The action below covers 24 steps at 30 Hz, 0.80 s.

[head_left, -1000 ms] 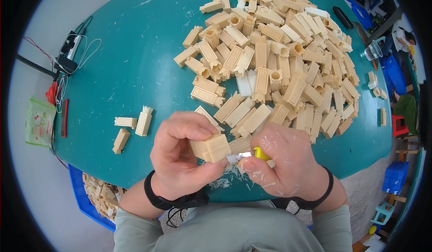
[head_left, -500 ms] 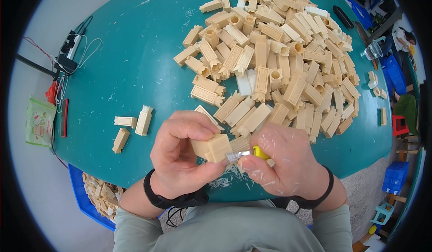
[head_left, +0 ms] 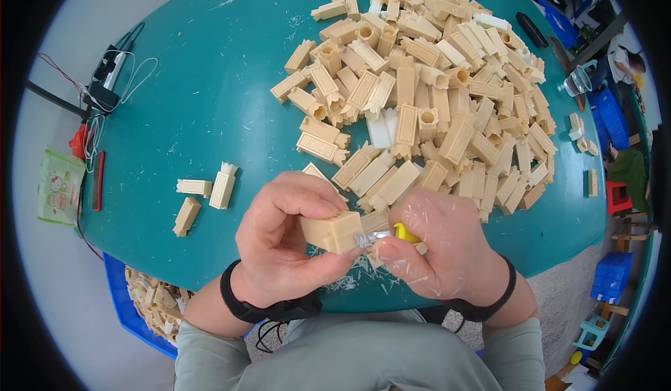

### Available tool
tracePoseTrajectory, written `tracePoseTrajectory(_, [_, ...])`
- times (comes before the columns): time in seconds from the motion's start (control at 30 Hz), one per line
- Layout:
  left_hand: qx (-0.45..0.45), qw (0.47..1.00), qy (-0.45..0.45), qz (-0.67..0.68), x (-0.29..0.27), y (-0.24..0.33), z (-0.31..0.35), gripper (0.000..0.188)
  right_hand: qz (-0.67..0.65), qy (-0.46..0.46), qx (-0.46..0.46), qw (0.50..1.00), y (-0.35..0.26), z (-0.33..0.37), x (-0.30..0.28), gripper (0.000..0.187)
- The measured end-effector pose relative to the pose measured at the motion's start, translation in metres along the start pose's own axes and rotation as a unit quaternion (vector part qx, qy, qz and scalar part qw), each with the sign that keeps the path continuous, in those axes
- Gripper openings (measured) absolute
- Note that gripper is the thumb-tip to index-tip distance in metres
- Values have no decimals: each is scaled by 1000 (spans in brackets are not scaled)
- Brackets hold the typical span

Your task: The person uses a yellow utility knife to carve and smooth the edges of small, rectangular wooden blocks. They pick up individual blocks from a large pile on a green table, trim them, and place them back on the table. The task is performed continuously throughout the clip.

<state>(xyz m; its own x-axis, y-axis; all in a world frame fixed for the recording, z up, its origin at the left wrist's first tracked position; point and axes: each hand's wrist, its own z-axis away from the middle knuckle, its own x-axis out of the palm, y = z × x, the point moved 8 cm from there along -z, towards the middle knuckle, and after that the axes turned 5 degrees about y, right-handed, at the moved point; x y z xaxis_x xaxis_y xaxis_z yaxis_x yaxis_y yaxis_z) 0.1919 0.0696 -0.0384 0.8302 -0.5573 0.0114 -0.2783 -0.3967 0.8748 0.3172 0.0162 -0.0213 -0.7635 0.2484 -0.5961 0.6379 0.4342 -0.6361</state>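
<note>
My left hand (head_left: 283,241) grips a cream rectangular plastic block (head_left: 333,232) just above the near edge of the round teal table (head_left: 189,104). My right hand (head_left: 437,251) holds a small knife with a yellow handle (head_left: 405,233); its silver blade (head_left: 372,238) rests against the block's right end. Thin pale shavings (head_left: 349,279) lie on the table under both hands and cling to my right hand. Right behind my hands begins a big heap of similar cream blocks (head_left: 426,97).
Three separate cream blocks (head_left: 210,190) lie left of my hands. A blue crate (head_left: 143,303) with more blocks sits below the table's left edge. Cables and a black charger (head_left: 105,87) lie at far left, beside a green packet (head_left: 59,185). Blue bins (head_left: 608,115) stand at right.
Both hands stay in place at the table's near edge. The block has turned slightly in my left hand; the blade remains at its right end.
</note>
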Motion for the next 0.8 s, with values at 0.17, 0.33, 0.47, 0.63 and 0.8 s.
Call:
tracePoseTrajectory(0.17, [7,999,-37,-20,11,5,-3,39,17,5,21,1000,10,1,0,29])
tracePoseTrajectory(0.33, [-4,996,-88,-16,17,7,-3,39,-24,13,73,997,21,-1,-1,27])
tracePoseTrajectory(0.47, [-31,999,-27,21,3,0,-2,40,-59,-4,55,997,11,-2,-4,27])
tracePoseTrajectory(0.63, [-37,999,-14,29,2,1,-4,39,-37,-23,13,999,2,-2,-2,28])
tracePoseTrajectory(0.8, [-37,999,-21,31,3,1,-2,38,-27,-23,-2,999,1,-2,-2,29])
